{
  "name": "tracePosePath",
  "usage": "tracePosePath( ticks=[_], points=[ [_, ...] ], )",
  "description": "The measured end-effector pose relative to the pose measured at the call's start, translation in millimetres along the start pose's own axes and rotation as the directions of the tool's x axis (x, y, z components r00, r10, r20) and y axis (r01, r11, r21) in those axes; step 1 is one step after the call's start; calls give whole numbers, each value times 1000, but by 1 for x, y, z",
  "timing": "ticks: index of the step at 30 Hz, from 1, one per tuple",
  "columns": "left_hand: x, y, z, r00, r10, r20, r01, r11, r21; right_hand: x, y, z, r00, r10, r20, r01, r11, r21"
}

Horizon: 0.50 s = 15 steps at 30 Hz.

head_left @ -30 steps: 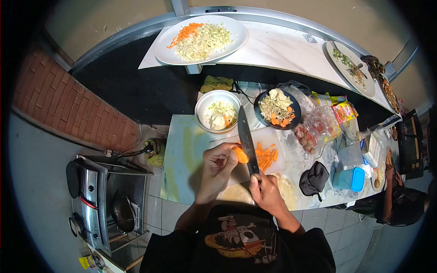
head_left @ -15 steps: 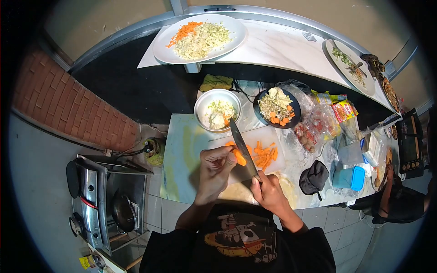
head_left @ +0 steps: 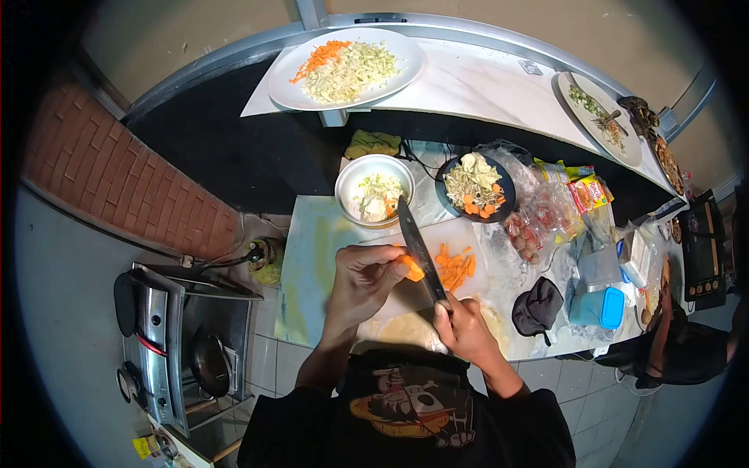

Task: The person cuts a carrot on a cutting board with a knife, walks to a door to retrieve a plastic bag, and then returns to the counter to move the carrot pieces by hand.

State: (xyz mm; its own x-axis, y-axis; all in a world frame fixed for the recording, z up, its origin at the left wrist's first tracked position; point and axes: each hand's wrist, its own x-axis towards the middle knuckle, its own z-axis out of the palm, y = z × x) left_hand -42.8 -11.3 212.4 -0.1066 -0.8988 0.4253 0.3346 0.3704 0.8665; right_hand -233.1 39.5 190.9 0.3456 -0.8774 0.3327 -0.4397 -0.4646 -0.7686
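My left hand [head_left: 365, 282] pinches a piece of carrot [head_left: 411, 268] between thumb and fingers, above a white cutting board [head_left: 473, 269]. Wrapped round the handle of a kitchen knife [head_left: 421, 251] is my right hand [head_left: 465, 327]; the dark blade points away from me, right beside the carrot. Cut carrot strips [head_left: 454, 267] lie on the board to the right of the blade. Just past the knife tip stands a metal bowl [head_left: 343, 191] holding chopped pale vegetables, some orange bits and a white lump.
A dark plate [head_left: 509, 204] of sprouts and carrot slices stands behind the board. Plastic bags [head_left: 546, 210], a black cap [head_left: 538, 303] and a blue-lidded container [head_left: 612, 307] are to the right. A white platter [head_left: 409, 62] sits on the shelf. Another person [head_left: 671, 343] stands far right; a stove [head_left: 154, 343] is left.
My left hand has shifted slightly left and up with the carrot, and its wrist has turned a little. The knife tip has moved slightly further away and to the right.
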Motion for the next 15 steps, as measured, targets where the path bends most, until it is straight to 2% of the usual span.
tracePosePath(
  ticks=[4,6,7,9,12,15],
  points=[
    [-5,-7,17,995,-100,-30,101,995,15,5,-5,3,999,39,-38,-37,998,48],
    [-10,-18,29,951,-271,-152,186,889,-419,2,-1,9,995,31,-93,-26,998,52],
    [-15,-27,30,952,-269,-149,185,889,-420,2,1,9,995,30,-95,-25,998,49],
    [-21,-39,31,957,-255,-142,140,828,-543,1,3,9,995,32,-100,-28,999,40],
    [-20,-34,24,973,-207,-104,143,890,-434,0,5,3,999,3,-42,-3,1000,-2],
    [-12,-20,24,981,-180,-72,148,937,-316,-1,4,1,998,-14,-55,14,1000,-1]
  ],
)
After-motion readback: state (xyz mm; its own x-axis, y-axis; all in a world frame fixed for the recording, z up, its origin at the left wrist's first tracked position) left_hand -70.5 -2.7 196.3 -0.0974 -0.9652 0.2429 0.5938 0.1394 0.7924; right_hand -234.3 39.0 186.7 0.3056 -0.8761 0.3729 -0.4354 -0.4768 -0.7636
